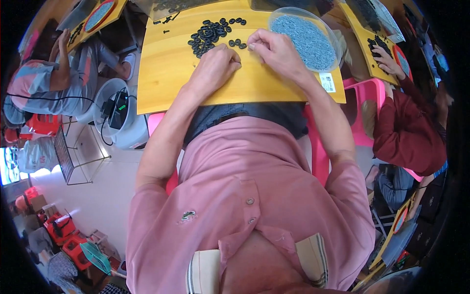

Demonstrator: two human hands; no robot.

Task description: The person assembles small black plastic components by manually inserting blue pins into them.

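Note:
My left hand (216,67) rests on the yellow tabletop (169,59), its fingers curled in; whatever is in them is hidden. My right hand (275,48) is closed in a pinch just right of a few small black oval pieces (237,43), and what the fingertips hold is too small to make out. A loose pile of similar black oval pieces with holes (208,35) lies beyond my left hand. Beside and beyond my right hand stands a round clear tub (338,53) full of small blue-grey pieces (306,41).
A few small black bits (168,19) lie toward the table's far left. Under the left edge stands a translucent bucket (104,90) with a black device (117,109) and cable. Other people sit at yellow tables on both sides; a pink chair (364,93) is close at right.

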